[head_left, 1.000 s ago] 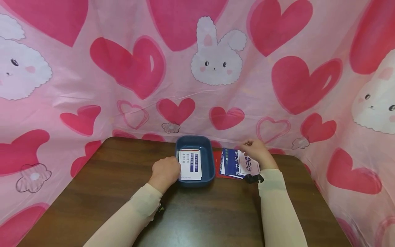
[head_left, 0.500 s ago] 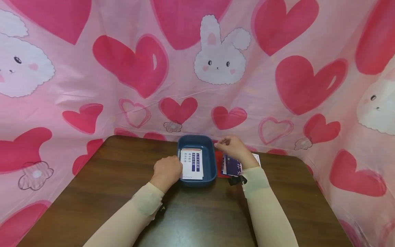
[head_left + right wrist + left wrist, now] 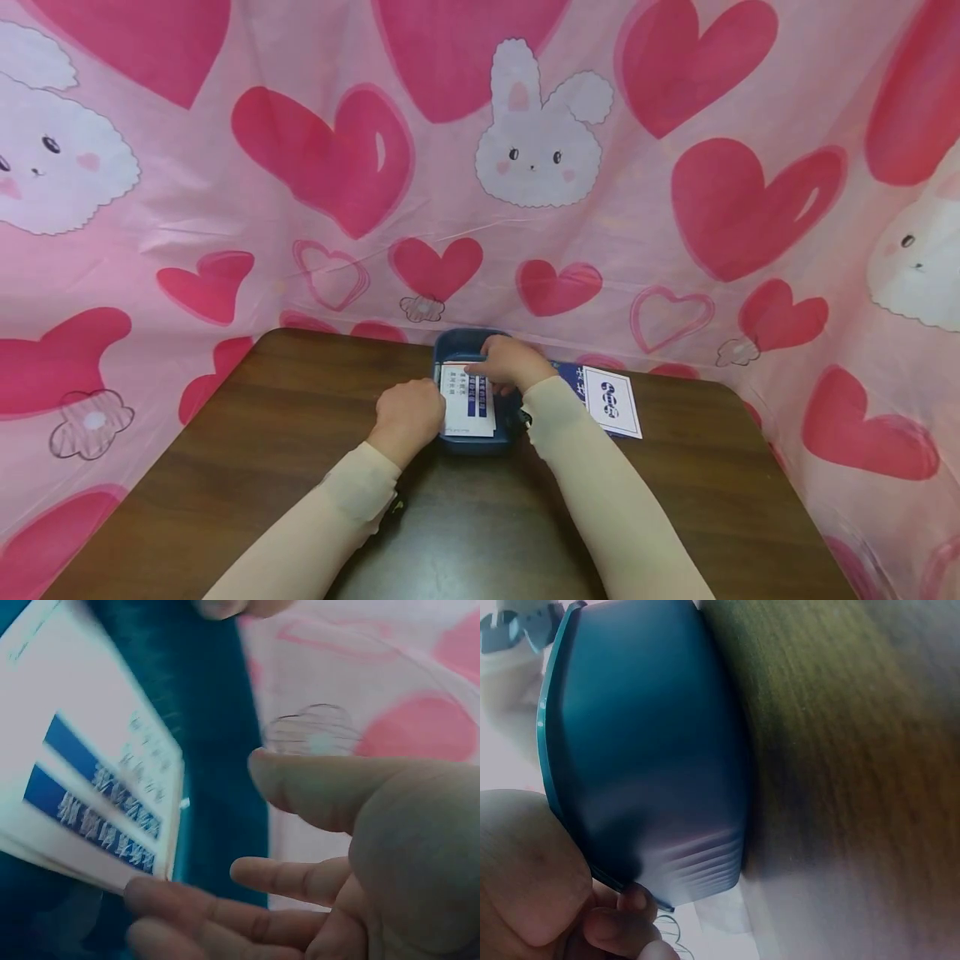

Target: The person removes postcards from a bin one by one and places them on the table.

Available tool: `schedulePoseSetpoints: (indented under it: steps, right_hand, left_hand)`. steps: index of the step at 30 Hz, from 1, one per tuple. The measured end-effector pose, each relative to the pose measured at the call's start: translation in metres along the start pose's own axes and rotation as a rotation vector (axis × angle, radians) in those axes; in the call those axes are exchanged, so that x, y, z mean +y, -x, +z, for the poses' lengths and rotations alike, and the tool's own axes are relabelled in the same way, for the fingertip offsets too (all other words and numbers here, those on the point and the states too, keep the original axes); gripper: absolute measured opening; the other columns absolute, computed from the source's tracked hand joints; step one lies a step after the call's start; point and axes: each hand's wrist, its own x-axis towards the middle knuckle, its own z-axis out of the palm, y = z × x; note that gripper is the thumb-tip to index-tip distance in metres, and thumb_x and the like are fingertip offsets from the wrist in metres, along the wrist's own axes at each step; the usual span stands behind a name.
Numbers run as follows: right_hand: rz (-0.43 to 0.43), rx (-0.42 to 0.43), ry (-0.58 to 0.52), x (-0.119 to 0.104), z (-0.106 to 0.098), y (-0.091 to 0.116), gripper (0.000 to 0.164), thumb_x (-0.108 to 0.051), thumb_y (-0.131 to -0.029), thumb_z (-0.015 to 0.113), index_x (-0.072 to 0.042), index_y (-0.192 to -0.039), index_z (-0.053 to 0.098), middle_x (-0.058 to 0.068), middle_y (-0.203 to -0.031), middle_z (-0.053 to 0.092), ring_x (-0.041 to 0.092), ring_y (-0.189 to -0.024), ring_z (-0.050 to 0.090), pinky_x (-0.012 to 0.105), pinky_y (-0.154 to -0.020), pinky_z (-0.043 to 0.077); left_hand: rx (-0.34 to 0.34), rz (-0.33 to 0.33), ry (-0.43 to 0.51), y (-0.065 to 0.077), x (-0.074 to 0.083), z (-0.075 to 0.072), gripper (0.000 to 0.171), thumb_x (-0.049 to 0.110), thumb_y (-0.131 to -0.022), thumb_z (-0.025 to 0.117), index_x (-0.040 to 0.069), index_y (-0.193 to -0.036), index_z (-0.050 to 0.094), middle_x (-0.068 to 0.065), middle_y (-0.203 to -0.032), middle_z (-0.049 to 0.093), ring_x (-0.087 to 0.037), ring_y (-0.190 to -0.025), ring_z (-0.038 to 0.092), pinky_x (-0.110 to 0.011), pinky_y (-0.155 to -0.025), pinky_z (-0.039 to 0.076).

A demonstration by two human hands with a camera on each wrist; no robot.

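A dark blue plastic bin (image 3: pixel 472 447) stands near the back of the table. My left hand (image 3: pixel 408 421) grips its left rim; in the left wrist view curled fingers (image 3: pixel 619 930) hook over the edge of the wall. Inside the bin lies a stack of white cards (image 3: pixel 465 423) with dark blue printed blocks. Over the stack's right side reaches my right hand (image 3: pixel 513 364). The right wrist view shows its thumb (image 3: pixel 307 787) and fingers spread apart, with a fingertip close to the card stack's edge (image 3: pixel 90 877); contact is unclear. Nothing is held between them.
Right of the bin lie a blue card (image 3: pixel 572 375) and a white card with dark print (image 3: pixel 611 404), partly behind the right forearm. Pink heart-patterned cloth (image 3: pixel 442 208) hangs behind and beside the brown wooden table (image 3: pixel 300 417).
My right hand has moved left, from the loose cards on the right to above the stack in the bin. My left hand has stayed at the bin's left rim.
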Motion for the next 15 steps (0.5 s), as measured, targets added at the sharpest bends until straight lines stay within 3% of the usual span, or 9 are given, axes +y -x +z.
schedulePoseSetpoints:
  steps: [7,11,15]
  right_hand:
    - [0.042,0.032,0.267,-0.014,0.017,-0.011,0.072,-0.043,-0.097,0.088,-0.006,-0.154,0.064,0.016,-0.137,0.076,0.031,-0.11,0.073,0.056,-0.11,0.065]
    - [0.058,0.024,0.278,-0.019,0.02,-0.012,0.075,-0.044,-0.093,0.091,-0.009,-0.153,0.065,0.015,-0.139,0.076,0.031,-0.116,0.07,0.058,-0.115,0.061]
    - [0.056,0.028,0.234,-0.02,0.02,-0.012,0.07,-0.041,-0.09,0.095,-0.008,-0.146,0.069,0.014,-0.125,0.078,0.03,-0.108,0.072,0.055,-0.108,0.066]
  left_hand:
    - [0.022,-0.01,0.019,0.0,0.0,0.002,0.034,0.032,-0.098,0.085,0.004,-0.116,0.078,-0.011,-0.085,0.073,-0.029,-0.067,0.065,-0.048,-0.063,0.068]
    - [0.021,0.002,0.019,0.001,0.0,0.001,0.037,0.033,-0.095,0.089,0.005,-0.117,0.079,-0.01,-0.086,0.074,-0.027,-0.067,0.065,-0.047,-0.062,0.068]
    - [0.024,0.002,0.009,0.001,0.0,0.001,0.038,0.035,-0.097,0.088,0.005,-0.119,0.079,-0.011,-0.088,0.075,-0.027,-0.067,0.065,-0.047,-0.062,0.068]
